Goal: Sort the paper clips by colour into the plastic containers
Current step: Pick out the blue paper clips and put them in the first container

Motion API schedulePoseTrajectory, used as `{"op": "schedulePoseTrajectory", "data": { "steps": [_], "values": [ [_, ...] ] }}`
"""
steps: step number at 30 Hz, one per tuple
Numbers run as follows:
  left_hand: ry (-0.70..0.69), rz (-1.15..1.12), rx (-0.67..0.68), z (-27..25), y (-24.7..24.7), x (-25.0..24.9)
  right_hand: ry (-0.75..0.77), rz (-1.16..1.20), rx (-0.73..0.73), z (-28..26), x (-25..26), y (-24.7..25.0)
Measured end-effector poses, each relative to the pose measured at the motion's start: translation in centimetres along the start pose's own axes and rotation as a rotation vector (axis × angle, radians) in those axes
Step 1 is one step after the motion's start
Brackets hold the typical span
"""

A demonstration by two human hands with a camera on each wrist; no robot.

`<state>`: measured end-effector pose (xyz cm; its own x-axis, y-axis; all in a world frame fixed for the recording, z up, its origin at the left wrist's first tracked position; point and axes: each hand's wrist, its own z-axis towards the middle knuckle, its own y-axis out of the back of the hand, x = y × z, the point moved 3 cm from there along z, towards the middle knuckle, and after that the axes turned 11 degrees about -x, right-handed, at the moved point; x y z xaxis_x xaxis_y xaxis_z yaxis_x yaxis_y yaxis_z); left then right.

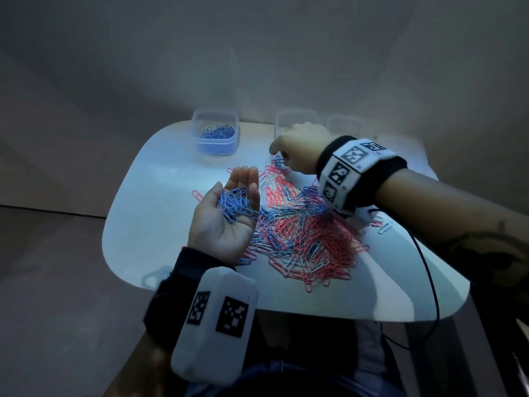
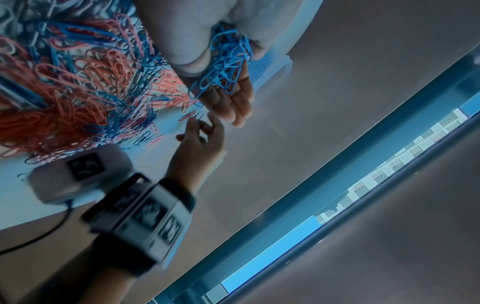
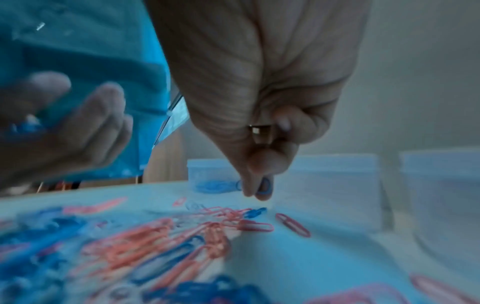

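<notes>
Three plastic containers [image 1: 297, 118] are sitting along the far edge of the white desk [image 1: 148, 213]. Only the leftmost one [image 1: 215, 132] is showing blue clips inside; can't tell what's in the other two, they're partly hidden behind my right hand.

I'm keeping my left hand [image 1: 226, 216] palm up over the desk's left part, fingers nearly straight, a bundle of blue clips [image 1: 236, 206] lying loose on the palm. That grip isn't closing round anything, it's just carrying.

My right hand [image 1: 297, 147] is reaching to the far side of the mixed pile [image 1: 303, 233], near the middle container. Its grip is pinching one blue clip [image 3: 265, 188] btwn thumb and fingertip, other fingers curled in, the clip lifted just above the desk.

The pile of pink, blue and white clips is spreading across the desk's centre and right, w/ a few strays lying apart at the edges. A black cable [image 1: 429, 270] is trailing off the near right corner.
</notes>
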<state>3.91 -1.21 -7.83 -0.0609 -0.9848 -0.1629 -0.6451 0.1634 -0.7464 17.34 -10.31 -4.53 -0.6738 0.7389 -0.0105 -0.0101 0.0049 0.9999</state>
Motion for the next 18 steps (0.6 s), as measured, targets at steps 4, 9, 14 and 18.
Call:
{"op": "schedulePoseTrajectory", "data": {
  "steps": [4, 9, 14, 18],
  "values": [
    [0.004, -0.003, 0.005, -0.1, 0.3, -0.4, -0.034, -0.074, 0.073, 1.5, 0.8, -0.5],
    [0.005, -0.030, -0.001, -0.1, 0.6, -0.6, -0.102, -0.078, 0.041, 1.2, 0.6, -0.9],
    [0.020, -0.030, 0.024, 0.0, 0.6, 0.0, -0.121, 0.028, 0.136, 1.6, -0.1, -2.1],
    [-0.013, -0.028, 0.064, 0.2, 0.4, 0.2, -0.153, 0.103, 0.135, 1.2, -0.4, -2.9]
  ]
}}
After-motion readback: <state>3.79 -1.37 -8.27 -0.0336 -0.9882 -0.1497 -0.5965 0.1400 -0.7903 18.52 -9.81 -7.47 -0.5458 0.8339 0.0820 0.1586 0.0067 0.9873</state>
